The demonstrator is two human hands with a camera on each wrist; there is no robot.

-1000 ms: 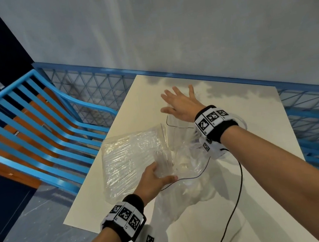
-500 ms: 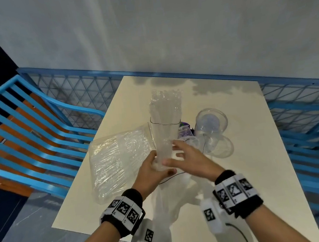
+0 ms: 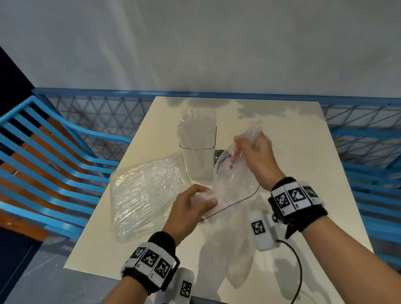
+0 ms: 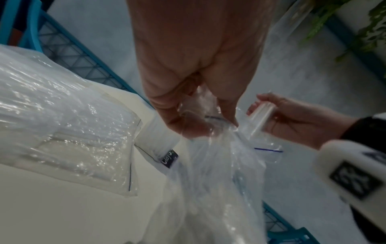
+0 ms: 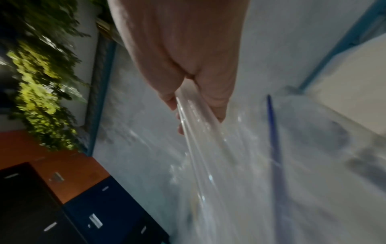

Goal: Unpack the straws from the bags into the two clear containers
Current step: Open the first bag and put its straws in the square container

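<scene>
A tall clear container stands mid-table, packed with clear straws that stick out above its rim. My left hand pinches the crumpled mouth of an open clear bag just in front of it; the pinch shows in the left wrist view. My right hand grips a bundle of clear straws inside that bag, raised to the container's right. A second, full bag of straws lies flat at the left. I cannot see the other clear container.
The cream table is hemmed by blue railing on the left and blue mesh fencing behind and on the right. A black cable trails across the near table. A dark label marks the container's base.
My right hand came off the top of the container's straws, dropped near its base, then rose to the right gripping straws in the bag. My left hand shifted from the container to the bag.
</scene>
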